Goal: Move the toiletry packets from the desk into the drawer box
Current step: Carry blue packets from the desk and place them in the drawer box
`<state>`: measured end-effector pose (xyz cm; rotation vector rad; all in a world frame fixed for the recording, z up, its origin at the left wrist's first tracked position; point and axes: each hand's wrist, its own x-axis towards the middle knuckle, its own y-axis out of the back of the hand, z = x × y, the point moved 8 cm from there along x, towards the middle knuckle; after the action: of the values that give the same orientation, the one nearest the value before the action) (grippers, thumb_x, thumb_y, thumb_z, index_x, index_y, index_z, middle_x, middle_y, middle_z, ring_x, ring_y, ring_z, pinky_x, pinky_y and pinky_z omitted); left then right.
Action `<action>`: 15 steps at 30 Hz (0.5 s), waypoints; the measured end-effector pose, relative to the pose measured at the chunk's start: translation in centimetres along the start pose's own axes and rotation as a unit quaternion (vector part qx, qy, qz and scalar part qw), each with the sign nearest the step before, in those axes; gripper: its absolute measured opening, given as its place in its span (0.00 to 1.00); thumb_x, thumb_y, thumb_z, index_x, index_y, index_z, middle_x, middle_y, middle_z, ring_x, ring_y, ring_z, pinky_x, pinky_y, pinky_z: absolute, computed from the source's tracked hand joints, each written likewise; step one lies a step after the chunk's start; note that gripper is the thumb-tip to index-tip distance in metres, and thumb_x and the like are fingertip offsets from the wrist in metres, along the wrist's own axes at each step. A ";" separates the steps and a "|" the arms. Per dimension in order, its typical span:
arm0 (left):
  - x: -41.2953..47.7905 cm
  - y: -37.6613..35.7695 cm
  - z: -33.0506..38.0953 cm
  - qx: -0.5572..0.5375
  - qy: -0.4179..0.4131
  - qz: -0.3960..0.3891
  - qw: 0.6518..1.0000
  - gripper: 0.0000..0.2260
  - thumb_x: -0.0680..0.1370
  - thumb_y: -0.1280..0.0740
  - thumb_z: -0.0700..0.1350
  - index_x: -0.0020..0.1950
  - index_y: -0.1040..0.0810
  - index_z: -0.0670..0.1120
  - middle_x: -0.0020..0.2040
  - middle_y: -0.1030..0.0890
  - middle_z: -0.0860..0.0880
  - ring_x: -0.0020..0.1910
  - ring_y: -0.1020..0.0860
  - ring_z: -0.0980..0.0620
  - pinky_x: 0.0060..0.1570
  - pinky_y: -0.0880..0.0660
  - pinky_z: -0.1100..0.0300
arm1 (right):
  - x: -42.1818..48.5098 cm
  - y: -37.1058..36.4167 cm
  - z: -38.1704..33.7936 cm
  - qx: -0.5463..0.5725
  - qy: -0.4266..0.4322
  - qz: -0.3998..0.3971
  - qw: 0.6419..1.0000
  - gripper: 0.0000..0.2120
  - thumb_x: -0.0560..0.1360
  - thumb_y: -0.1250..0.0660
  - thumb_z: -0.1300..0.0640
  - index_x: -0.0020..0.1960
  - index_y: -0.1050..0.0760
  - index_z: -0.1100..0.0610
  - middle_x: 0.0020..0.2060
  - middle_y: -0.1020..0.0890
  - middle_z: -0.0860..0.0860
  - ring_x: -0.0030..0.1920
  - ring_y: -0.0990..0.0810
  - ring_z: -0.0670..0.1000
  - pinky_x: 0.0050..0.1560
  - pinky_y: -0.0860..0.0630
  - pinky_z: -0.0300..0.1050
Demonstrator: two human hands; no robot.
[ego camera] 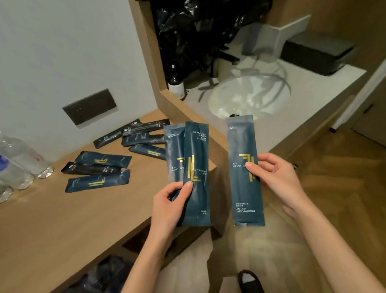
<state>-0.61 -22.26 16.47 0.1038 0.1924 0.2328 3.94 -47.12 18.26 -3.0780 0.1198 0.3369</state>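
Left hand [169, 206]: thumb and fingers pinch two teal packets, upright and fanned. The front packet [194, 160] overlaps the rear packet [173, 148].

Right hand [276, 176]: thumb across the face of a single teal packet [246, 195], fingers curled behind it, packet upright.

The hands are apart. Both are lifted clear of the desk [43, 229], off its right end and over the floor.

Lying on the desk:
- Near cluster [96, 171]: three packets touching, two teal with one black between them.
- Far cluster [140, 139], close to the wall: four or five overlapping, black and teal mixed. Exact count unclear where they stack.
- Water bottles [20, 159] stand at the far left, well apart from the packets.

A washbasin [248, 97] sits in the counter to the right.

Drawer box: I cannot pick it out with certainty. A dark recess [94, 288] under the desk's near edge holds something dim. It is too dark to say whether that is the box, or whether any packets are inside.

Judgement: early to middle of the job. Three packets are in hand, none visibly delivered, and roughly seven are left to collect. The three I hold should go into the box first. After that I expect at least two more trips to the desk, taking the near cluster first as the easier reach.
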 end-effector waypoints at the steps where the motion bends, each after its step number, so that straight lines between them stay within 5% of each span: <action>1: 0.2 -1.8 0.4 0.008 -0.005 -0.018 1.000 0.07 0.76 0.31 0.46 0.43 0.16 0.45 0.40 0.15 0.51 0.38 0.20 0.61 0.36 0.27 0.72 | -0.1 1.8 -0.2 -0.002 0.003 0.012 1.000 0.09 0.73 0.28 0.60 0.52 0.22 0.57 0.45 0.14 0.51 0.41 0.16 0.45 0.39 0.21 0.35; 8: 2.5 -17.1 2.5 0.044 -0.035 -0.099 0.993 0.07 0.75 0.30 0.49 0.43 0.16 0.47 0.41 0.16 0.52 0.43 0.20 0.55 0.43 0.26 0.63 | 1.5 15.7 -2.5 -0.008 0.030 0.098 0.995 0.09 0.73 0.29 0.60 0.53 0.22 0.56 0.47 0.15 0.51 0.43 0.16 0.44 0.38 0.22 0.34; 15: 3.9 -33.9 6.2 -0.009 -0.045 -0.140 0.989 0.09 0.76 0.31 0.48 0.43 0.16 0.44 0.39 0.16 0.51 0.39 0.21 0.56 0.40 0.26 0.64 | 5.9 29.7 -6.3 -0.026 0.043 0.122 0.991 0.10 0.74 0.29 0.60 0.55 0.22 0.58 0.47 0.14 0.50 0.43 0.16 0.45 0.35 0.22 0.34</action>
<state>11.73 -54.61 17.63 0.0685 0.1127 -0.0494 8.63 -77.41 22.11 -3.1337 0.5004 0.2171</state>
